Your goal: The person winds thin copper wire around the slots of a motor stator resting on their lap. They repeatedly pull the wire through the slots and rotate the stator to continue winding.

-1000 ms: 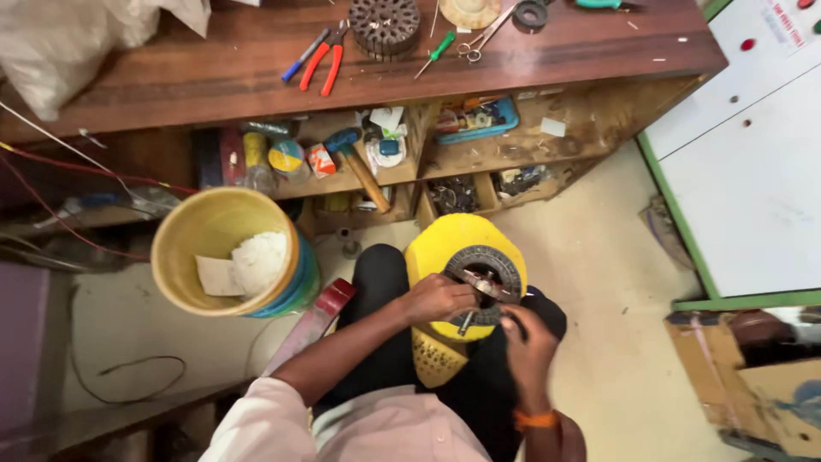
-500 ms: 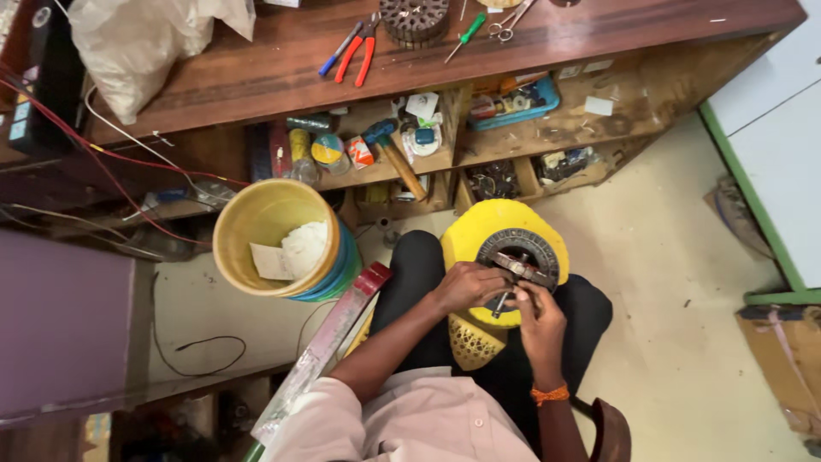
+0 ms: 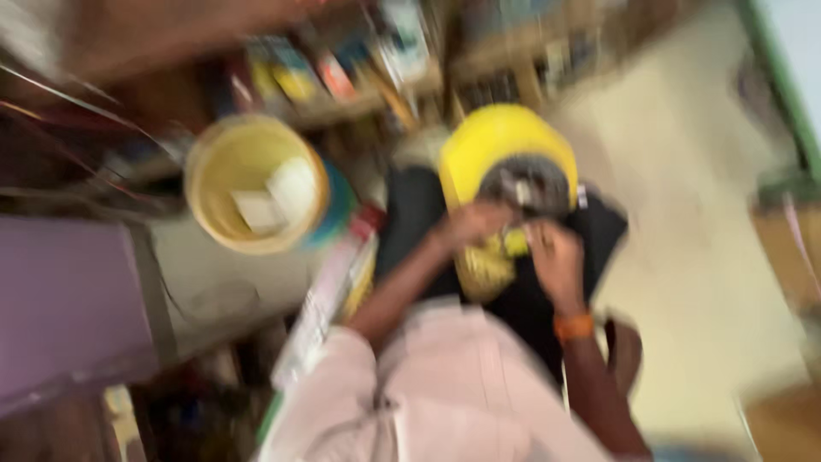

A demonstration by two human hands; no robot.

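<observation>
- The whole view was smeared by motion, so fine detail was lost.
- My left hand (image 3: 469, 224) lay on the yellow round housing (image 3: 505, 145) in my lap, at the lower left edge of the dark ring-shaped part (image 3: 526, 184) set into its face.
- The left fingers looked curled in against that ring, but I could not tell whether they pinched anything.
- My right hand (image 3: 556, 257) was just beside it, a little lower and to the right, touching the lower rim of the same ring.
- Its fingers were bunched together; the blur hid whether a tool or small piece sat between them.
- An orange band (image 3: 573, 325) circled my right wrist.
- The yellow housing rested on my dark trousers (image 3: 410, 222), its lower patterned part (image 3: 483, 269) showing between my two forearms.
- My pale pink shirt (image 3: 445, 393) filled the bottom of the view.
- To the left of my knee stood a yellow bucket (image 3: 209, 184) on the floor, with pale scraps (image 3: 274, 192) lying inside it.
- A long narrow package (image 3: 329, 295) leaned between the bucket and my left leg.
- Beyond the housing ran wooden shelves (image 3: 359, 103) crowded with small colourful items I could not make out.
- A purple surface (image 3: 60, 299) sat at the left edge, and pale floor (image 3: 684, 257) spread to the right.
</observation>
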